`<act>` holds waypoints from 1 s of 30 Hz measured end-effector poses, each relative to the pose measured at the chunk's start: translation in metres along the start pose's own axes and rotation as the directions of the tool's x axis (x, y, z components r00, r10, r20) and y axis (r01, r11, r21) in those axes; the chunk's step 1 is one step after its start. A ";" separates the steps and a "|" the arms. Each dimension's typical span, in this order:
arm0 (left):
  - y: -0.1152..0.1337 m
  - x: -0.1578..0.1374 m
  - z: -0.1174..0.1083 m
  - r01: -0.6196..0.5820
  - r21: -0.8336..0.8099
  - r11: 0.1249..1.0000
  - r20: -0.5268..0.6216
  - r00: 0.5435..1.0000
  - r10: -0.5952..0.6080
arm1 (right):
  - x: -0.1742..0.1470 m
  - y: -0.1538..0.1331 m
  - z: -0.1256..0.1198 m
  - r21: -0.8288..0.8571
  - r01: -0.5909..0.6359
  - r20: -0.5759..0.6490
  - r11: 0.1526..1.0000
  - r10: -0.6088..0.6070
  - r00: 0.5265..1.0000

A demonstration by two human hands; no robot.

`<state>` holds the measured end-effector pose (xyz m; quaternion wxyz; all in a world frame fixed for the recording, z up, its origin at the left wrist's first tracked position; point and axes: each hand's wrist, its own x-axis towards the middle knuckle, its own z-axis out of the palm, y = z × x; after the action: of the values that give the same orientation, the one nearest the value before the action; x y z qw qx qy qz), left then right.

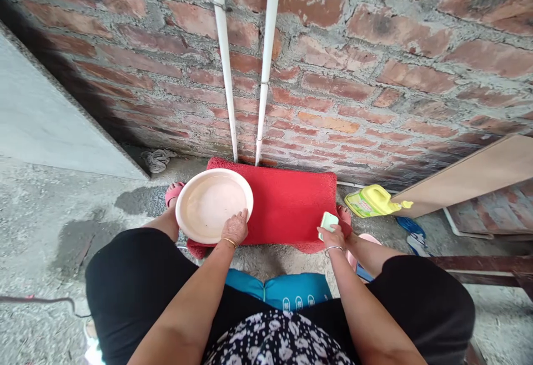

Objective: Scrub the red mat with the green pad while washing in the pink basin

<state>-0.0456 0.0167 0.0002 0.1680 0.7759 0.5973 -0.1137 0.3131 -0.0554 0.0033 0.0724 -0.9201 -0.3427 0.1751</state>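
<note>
1. Head view: a pale basin (184, 204) sits at the left end of a red cloth (287, 204), before a brick wall (375, 81). It appears to hold a little clear water.
2. Left hand (235, 226): over the basin's near right rim, fingers reaching inside. Grip state: cannot tell whether it pinches the rim or merely rests there.
3. Right hand (334, 238): at the right end of the cloth, thumb and fingers closed about a pale green block (328, 220). Grip pinches the near part; the far part sticks out free. Exact nature of the block unclear.
4. Handling, block (judged): light and stiff, probably slippery if wet. Best hold is across its two long sides, with firm, even pressure.
5. Handling, basin (judged): thin, slightly flexible plastic; water would add weight and slosh. Best hold is at opposite sides of the rim, kept level.
6. Yellow jug (370, 201): on the floor, beyond the cloth's right end, near the wall.
</note>
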 end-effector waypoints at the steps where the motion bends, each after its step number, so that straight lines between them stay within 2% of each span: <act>1: 0.000 0.000 0.000 0.003 -0.003 1.000 -0.001 1.000 -0.003 | -0.004 -0.015 0.008 0.012 0.025 0.010 1.000 -0.025 1.000; 3: 0.000 0.000 0.000 0.011 -0.009 1.000 0.000 1.000 -0.011 | -0.014 -0.052 0.026 0.019 0.099 0.057 0.995 -0.100 0.993; 5: 0.000 0.001 0.000 0.017 -0.018 1.000 0.010 1.000 -0.016 | -0.027 -0.096 0.044 0.014 0.243 0.116 0.970 -0.243 0.963; 7: 0.000 0.001 0.000 0.019 -0.026 1.000 0.022 1.000 -0.018 | -0.039 -0.140 0.059 -0.011 0.395 0.184 0.918 -0.387 0.904; 10: 0.000 0.001 -0.001 0.017 -0.021 1.000 0.034 0.999 -0.016 | -0.050 -0.194 0.076 -0.051 0.565 0.294 0.824 -0.528 0.797; 12: 0.000 0.000 -0.001 0.013 -0.013 1.000 0.038 0.999 -0.013 | -0.052 -0.218 0.083 -0.062 0.634 0.347 0.771 -0.579 0.738; 14: 0.000 0.000 -0.002 0.008 -0.007 1.000 0.046 0.999 -0.008 | -0.048 -0.228 0.086 -0.065 0.668 0.375 0.742 -0.602 0.705; 17: 0.000 -0.001 -0.004 0.007 0.002 1.000 0.061 0.998 -0.007 | -0.030 -0.220 0.083 -0.069 0.662 0.383 0.747 -0.593 0.708; 20: 0.001 -0.001 -0.006 0.014 0.011 1.000 0.071 0.997 -0.014 | 0.000 -0.189 0.070 -0.079 0.589 0.338 0.804 -0.534 0.775; 25: 0.000 0.000 -0.005 0.019 0.025 1.000 0.072 0.997 -0.021 | 0.056 -0.108 0.038 -0.083 0.351 0.183 0.933 -0.332 0.925; 27: -0.001 0.000 -0.004 0.019 0.032 0.999 0.058 0.998 -0.021 | 0.073 -0.076 0.025 -0.060 0.239 0.134 0.969 -0.229 0.964; 30: -0.002 0.000 -0.002 0.015 0.032 0.999 0.042 0.999 -0.016 | 0.088 -0.036 0.005 -0.006 0.071 0.083 0.997 -0.070 0.994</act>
<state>-0.0473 0.0182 0.0021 0.1675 0.7713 0.5977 -0.1407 0.3514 0.0297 -0.0161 0.0600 -0.8999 -0.3783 0.2086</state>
